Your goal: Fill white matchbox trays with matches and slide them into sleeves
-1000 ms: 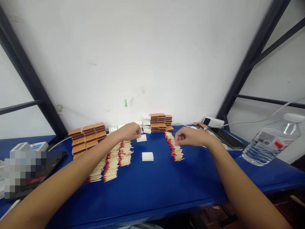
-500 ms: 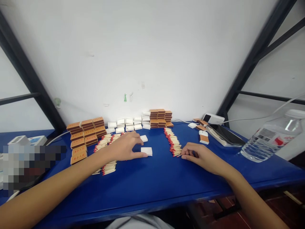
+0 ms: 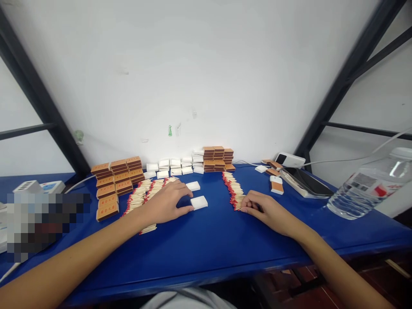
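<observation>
My left hand [image 3: 169,201] is open, thumb and fingers spread, over rows of red-tipped matches [image 3: 148,229]. Its thumb tip is at the left edge of a white matchbox tray [image 3: 199,202]; a second white tray [image 3: 193,186] lies just behind, near the fingers. My right hand [image 3: 262,209] is closed, its fingers pinched together at the near end of another row of matches [image 3: 232,189]. The fingertips seem to grip matches there, though how many is hidden.
Stacked brown matchboxes stand at left [image 3: 115,178] and by the wall [image 3: 218,159]. White trays [image 3: 164,165] line up between them. A tilted water bottle [image 3: 363,189], a dark phone-like slab [image 3: 309,182] and loose boxes [image 3: 277,187] are at right. Chargers [image 3: 28,188] sit left.
My left hand has drawn slightly left, its thumb coming off the top of the near tray, which has turned a little. My right hand has moved slightly left against the matches.
</observation>
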The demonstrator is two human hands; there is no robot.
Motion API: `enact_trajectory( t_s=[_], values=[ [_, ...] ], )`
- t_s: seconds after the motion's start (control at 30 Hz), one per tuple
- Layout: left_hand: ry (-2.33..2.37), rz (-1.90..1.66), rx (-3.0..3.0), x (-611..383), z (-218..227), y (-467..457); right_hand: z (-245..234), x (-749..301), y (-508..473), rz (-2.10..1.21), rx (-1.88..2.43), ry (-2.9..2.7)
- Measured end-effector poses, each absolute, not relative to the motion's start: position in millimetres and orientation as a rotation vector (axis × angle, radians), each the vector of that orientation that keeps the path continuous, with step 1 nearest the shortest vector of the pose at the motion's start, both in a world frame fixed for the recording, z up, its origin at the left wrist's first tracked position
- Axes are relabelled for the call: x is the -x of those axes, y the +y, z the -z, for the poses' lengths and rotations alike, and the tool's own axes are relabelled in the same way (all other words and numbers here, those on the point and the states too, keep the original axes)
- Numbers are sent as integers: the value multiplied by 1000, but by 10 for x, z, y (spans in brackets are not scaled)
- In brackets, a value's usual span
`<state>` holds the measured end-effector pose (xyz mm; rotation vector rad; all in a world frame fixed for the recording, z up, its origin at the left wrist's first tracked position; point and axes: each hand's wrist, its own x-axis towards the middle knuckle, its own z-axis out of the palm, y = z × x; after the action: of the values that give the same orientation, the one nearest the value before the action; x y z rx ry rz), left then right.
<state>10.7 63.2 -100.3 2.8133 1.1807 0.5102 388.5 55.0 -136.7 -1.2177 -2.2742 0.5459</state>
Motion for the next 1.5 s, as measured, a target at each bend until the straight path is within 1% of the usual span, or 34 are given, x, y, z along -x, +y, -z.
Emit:
enact_trajectory(
  t_s=[0.37,0.67,0.93,1.07,1.23,1.3,1.4,1.5],
  values=[
    [1135,-636,-2790,-203,1157,610,1399,-3746,511,-454,1149,-2292],
    [1187,-574,-2729,-85,1108,518,1414,-3765,531,-477,1145,-2348],
    [1191,-574,-2732,-103,1075,407,1188,-3595,460,-428,1144,-2396],
    [1190,-630,-2759,-156,1094,381,1031,-3241,512,-207,998,-2439],
    [1188,-784,-2818,-170,1167,401,1039,-2735,712,367,756,-2435],
    [1191,-871,-2830,-165,1198,416,1120,-2617,756,521,713,-2405],
    [1182,-989,-2851,-151,1234,438,1263,-2557,737,622,700,-2377],
    [1176,-1047,-2868,-127,1250,460,1355,-2569,670,653,713,-2374]
  ],
)
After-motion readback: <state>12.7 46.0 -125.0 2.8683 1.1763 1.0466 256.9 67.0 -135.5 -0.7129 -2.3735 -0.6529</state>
